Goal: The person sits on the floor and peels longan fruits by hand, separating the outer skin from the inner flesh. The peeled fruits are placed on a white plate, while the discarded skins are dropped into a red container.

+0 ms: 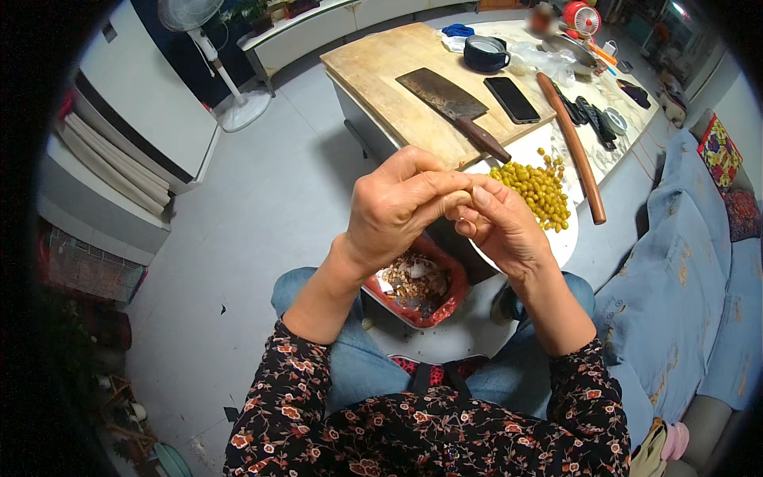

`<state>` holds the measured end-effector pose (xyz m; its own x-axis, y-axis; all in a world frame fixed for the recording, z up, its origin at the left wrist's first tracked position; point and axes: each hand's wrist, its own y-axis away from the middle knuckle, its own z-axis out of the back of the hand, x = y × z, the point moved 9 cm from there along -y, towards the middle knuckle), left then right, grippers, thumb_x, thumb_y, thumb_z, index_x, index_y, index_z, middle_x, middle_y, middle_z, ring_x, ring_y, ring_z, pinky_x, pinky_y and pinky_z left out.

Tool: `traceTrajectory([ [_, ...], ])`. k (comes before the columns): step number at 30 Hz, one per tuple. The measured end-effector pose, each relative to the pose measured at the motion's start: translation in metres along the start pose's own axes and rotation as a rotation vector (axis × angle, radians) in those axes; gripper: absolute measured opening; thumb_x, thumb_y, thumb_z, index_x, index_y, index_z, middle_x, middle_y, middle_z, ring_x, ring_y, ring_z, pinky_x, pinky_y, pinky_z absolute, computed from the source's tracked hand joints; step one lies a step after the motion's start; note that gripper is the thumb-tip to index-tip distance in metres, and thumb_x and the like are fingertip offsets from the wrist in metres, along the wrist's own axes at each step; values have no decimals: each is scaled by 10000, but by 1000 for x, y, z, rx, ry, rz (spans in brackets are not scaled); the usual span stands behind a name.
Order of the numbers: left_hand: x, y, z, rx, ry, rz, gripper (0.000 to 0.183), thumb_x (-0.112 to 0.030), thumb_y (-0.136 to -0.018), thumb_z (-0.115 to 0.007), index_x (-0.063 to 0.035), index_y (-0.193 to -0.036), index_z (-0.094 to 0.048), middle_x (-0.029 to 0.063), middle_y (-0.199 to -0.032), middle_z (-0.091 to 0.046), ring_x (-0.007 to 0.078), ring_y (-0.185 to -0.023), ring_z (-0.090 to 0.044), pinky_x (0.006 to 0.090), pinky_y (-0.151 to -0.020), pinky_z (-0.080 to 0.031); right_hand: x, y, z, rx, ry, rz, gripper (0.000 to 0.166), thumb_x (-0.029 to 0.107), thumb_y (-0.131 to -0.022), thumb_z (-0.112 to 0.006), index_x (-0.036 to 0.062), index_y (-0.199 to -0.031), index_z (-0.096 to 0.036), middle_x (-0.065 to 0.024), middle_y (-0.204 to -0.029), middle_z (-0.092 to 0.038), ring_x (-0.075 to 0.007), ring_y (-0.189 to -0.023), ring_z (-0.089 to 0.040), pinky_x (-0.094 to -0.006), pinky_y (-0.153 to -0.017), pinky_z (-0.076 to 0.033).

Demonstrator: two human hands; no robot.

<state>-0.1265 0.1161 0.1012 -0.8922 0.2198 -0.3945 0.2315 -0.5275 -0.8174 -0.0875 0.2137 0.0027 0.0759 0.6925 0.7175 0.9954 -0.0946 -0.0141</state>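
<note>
My left hand [405, 206] and my right hand [506, 223] meet at the fingertips in the middle of the view. Something tiny may be pinched between them, but the fingers hide it. Behind my right hand, many yellow-green grapes or similar small fruits [539, 194] lie on a white plate [566, 238] at the table's near edge. Below my hands stands a bin with a red plastic liner [450, 307], holding shells and scraps [417, 283].
A wooden board [369, 65] carries a cleaver [444, 95] and a black phone [511, 100]. Beside it lie a wooden rolling pin [572, 149] and remote controls [596, 122]. A dark pot [486, 53] stands farther back. A blue-covered sofa [673, 250] is at right, a fan [229, 83] at upper left.
</note>
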Motion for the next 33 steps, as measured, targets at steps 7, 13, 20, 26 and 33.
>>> traceTrajectory([
  [7,42,1,-22,-2,300,264,240,-18,-707,-726,-28,-943,-682,79,-897,-598,119,-683,-580,218,-563,-471,2,-22,16,-46,-104,-12,171,183,-860,-633,40,-947,-599,2,-808,-605,-58,-671,-549,-186,-620,-483],
  [13,34,-3,-11,-51,166,122,200,23,-682,-735,4,-870,-669,92,-889,-605,129,-723,-595,219,-620,-479,-9,-25,10,-85,-150,-27,175,216,-865,-629,51,-914,-598,-5,-808,-611,-76,-673,-564,-209,-642,-481],
  [20,37,10,-10,32,471,437,146,-15,-712,-731,-22,-850,-683,64,-872,-603,83,-686,-554,206,-598,-455,-18,-18,-7,107,-156,-104,173,204,-831,-670,54,-871,-594,-23,-754,-609,-81,-657,-562,-189,-621,-460],
  [26,54,28,-10,12,554,432,203,-2,-728,-720,11,-925,-674,53,-970,-572,61,-740,-547,174,-618,-445,-25,-23,-4,27,-60,-75,166,202,-835,-667,58,-840,-586,-12,-723,-586,-73,-617,-531,-174,-584,-433],
  [33,69,31,-15,-64,853,591,170,-17,-741,-716,8,-904,-675,52,-978,-575,71,-760,-563,173,-630,-462,-32,-32,-6,37,-178,-111,175,201,-836,-666,50,-845,-578,-5,-733,-573,-68,-612,-510,-176,-576,-424],
])
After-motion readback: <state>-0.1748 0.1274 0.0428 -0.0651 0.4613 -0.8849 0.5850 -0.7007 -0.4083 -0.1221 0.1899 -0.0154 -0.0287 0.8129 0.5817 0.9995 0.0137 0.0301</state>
